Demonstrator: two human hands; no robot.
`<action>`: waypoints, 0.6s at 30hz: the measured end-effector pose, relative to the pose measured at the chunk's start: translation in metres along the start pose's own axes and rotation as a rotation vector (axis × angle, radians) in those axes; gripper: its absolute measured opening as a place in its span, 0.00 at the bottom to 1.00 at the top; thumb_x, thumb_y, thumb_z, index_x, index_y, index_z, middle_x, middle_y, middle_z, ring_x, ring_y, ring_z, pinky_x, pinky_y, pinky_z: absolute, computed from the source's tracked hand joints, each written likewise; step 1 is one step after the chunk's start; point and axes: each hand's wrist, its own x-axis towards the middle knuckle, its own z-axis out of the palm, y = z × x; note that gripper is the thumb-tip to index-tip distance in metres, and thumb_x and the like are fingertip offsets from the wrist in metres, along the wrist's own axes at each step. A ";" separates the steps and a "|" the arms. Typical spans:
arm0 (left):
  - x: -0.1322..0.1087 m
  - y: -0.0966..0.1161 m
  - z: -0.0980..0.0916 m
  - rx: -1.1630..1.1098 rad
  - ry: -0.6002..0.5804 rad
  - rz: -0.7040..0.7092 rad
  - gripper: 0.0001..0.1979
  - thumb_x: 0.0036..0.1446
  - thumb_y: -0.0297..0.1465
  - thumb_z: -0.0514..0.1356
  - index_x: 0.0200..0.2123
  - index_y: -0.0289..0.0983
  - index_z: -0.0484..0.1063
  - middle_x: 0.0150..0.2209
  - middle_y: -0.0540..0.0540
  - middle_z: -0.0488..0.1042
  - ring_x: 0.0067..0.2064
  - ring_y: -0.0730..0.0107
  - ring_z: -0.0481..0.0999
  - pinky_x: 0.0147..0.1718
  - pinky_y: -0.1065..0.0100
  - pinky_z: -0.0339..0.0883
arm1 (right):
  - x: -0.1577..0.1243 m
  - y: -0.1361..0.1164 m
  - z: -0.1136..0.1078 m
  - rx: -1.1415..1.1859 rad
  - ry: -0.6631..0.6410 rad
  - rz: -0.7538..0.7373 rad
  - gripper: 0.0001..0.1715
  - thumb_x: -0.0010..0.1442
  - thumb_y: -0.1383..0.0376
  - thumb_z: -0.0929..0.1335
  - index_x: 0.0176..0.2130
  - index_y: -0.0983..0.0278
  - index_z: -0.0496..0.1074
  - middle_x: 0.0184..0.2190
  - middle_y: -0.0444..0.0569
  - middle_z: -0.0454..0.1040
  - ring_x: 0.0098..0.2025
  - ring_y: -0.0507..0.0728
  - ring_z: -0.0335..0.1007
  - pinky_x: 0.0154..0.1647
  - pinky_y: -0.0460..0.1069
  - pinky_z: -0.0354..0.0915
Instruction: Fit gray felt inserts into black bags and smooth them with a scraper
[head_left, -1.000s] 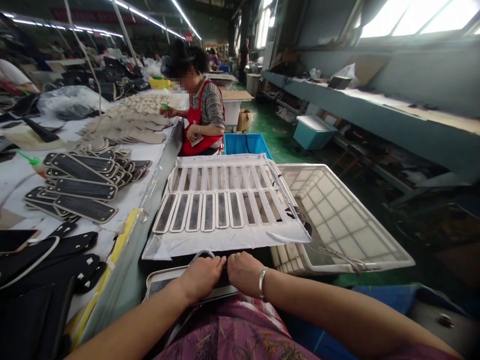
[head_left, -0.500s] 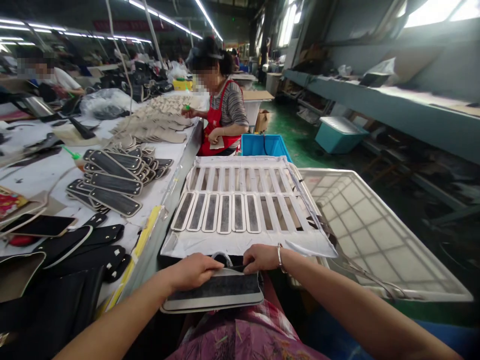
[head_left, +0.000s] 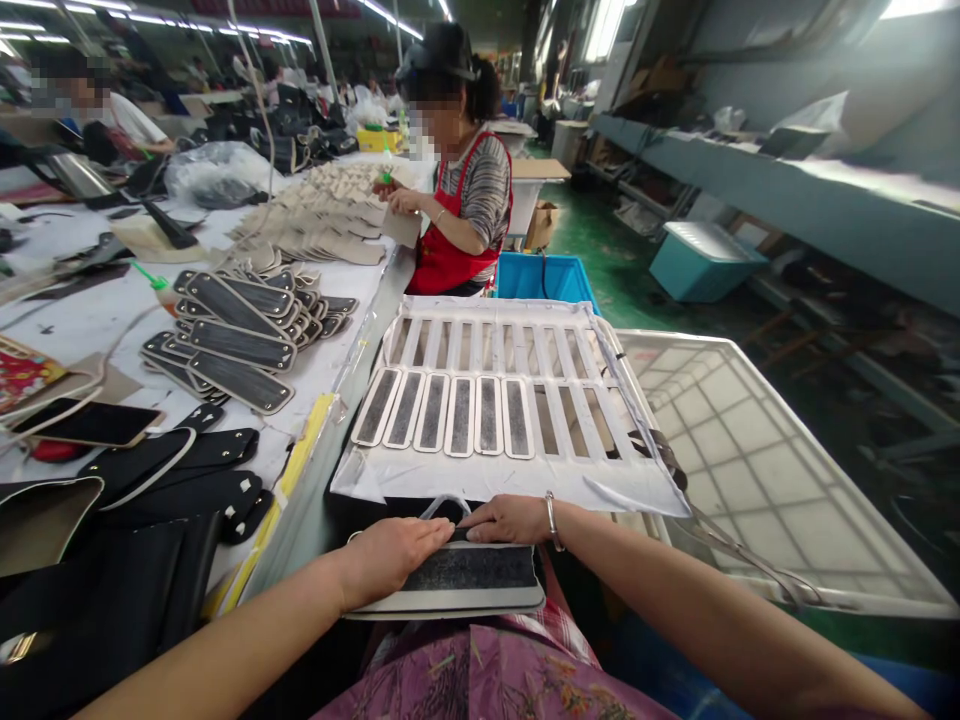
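A black piece with pale edges lies across my lap. My left hand rests on its upper left part, fingers stretched out flat and together. My right hand lies on the upper edge, its fingers extended toward the left fingertips. A pale looped handle shows just behind the fingertips. Beyond my hands, a white slotted rack carries several dark strips with pale borders side by side in its front row.
On the table at left are piled dark strips, black bag parts and a phone. A person in a red apron sits ahead. A white crate stands right, a blue bin behind the rack.
Both hands have flattened onto the black piece, and my right hand has shifted left toward the other. The view has tilted slightly. The person ahead now has both hands together at a pale piece.
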 end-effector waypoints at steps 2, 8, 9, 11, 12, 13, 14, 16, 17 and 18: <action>-0.001 -0.001 -0.001 0.036 -0.007 0.003 0.30 0.51 0.17 0.48 0.59 0.29 0.55 0.58 0.35 0.61 0.57 0.60 0.64 0.53 0.62 0.61 | 0.010 -0.009 0.003 -0.061 0.005 0.005 0.23 0.61 0.56 0.60 0.52 0.60 0.69 0.45 0.46 0.73 0.46 0.56 0.68 0.48 0.47 0.60; -0.030 -0.017 -0.018 -0.180 0.027 -0.056 0.20 0.59 0.26 0.50 0.55 0.36 0.62 0.52 0.44 0.70 0.52 0.67 0.69 0.52 0.69 0.61 | 0.022 -0.035 0.006 -0.083 -0.012 -0.019 0.23 0.63 0.58 0.58 0.54 0.60 0.66 0.48 0.46 0.72 0.48 0.56 0.67 0.49 0.47 0.60; -0.038 -0.021 -0.020 -0.210 0.033 -0.073 0.19 0.60 0.28 0.50 0.54 0.37 0.62 0.52 0.45 0.70 0.52 0.68 0.70 0.52 0.70 0.61 | 0.024 -0.037 0.006 -0.066 -0.021 -0.036 0.23 0.63 0.57 0.58 0.55 0.59 0.66 0.49 0.46 0.71 0.49 0.56 0.67 0.50 0.47 0.59; -0.050 -0.026 -0.021 -0.203 0.032 -0.110 0.19 0.60 0.29 0.50 0.55 0.38 0.62 0.53 0.45 0.69 0.53 0.67 0.69 0.53 0.69 0.61 | 0.029 -0.040 0.007 -0.054 -0.030 -0.048 0.24 0.63 0.57 0.58 0.56 0.60 0.64 0.52 0.46 0.69 0.51 0.56 0.65 0.52 0.47 0.58; -0.055 -0.028 -0.019 -0.175 0.028 -0.128 0.20 0.60 0.28 0.50 0.55 0.38 0.61 0.55 0.44 0.67 0.54 0.67 0.68 0.54 0.67 0.60 | 0.033 -0.041 0.007 -0.061 -0.031 -0.048 0.24 0.63 0.57 0.58 0.56 0.60 0.64 0.53 0.47 0.68 0.52 0.56 0.64 0.53 0.47 0.58; -0.058 -0.029 -0.017 -0.143 0.022 -0.136 0.21 0.59 0.26 0.49 0.56 0.37 0.60 0.56 0.43 0.66 0.55 0.66 0.66 0.54 0.66 0.59 | 0.038 -0.042 0.008 -0.075 -0.032 -0.047 0.24 0.63 0.57 0.58 0.56 0.61 0.64 0.53 0.48 0.68 0.53 0.56 0.64 0.54 0.47 0.57; -0.060 -0.029 -0.014 -0.112 0.017 -0.134 0.24 0.57 0.23 0.49 0.57 0.37 0.59 0.57 0.43 0.65 0.56 0.66 0.65 0.55 0.65 0.59 | 0.043 -0.043 0.010 -0.094 -0.032 -0.046 0.25 0.63 0.57 0.58 0.56 0.62 0.64 0.53 0.49 0.67 0.53 0.56 0.64 0.54 0.48 0.57; -0.062 -0.029 -0.010 -0.063 0.011 -0.117 0.29 0.52 0.17 0.48 0.58 0.36 0.57 0.58 0.42 0.62 0.57 0.66 0.63 0.55 0.65 0.58 | 0.053 -0.045 0.013 -0.137 -0.027 -0.051 0.25 0.64 0.57 0.57 0.56 0.63 0.64 0.54 0.51 0.67 0.53 0.57 0.64 0.55 0.48 0.57; -0.064 -0.029 -0.008 -0.046 0.015 -0.109 0.32 0.50 0.15 0.48 0.59 0.35 0.56 0.59 0.41 0.62 0.58 0.66 0.62 0.56 0.65 0.58 | 0.057 -0.046 0.014 -0.159 -0.024 -0.055 0.26 0.64 0.57 0.57 0.56 0.64 0.64 0.53 0.52 0.67 0.53 0.57 0.64 0.55 0.49 0.57; -0.065 -0.029 -0.007 -0.032 0.019 -0.104 0.33 0.49 0.14 0.48 0.59 0.34 0.55 0.59 0.40 0.61 0.59 0.66 0.61 0.56 0.65 0.58 | 0.062 -0.049 0.016 -0.182 -0.020 -0.055 0.26 0.64 0.57 0.57 0.56 0.65 0.64 0.53 0.53 0.67 0.53 0.58 0.64 0.55 0.49 0.57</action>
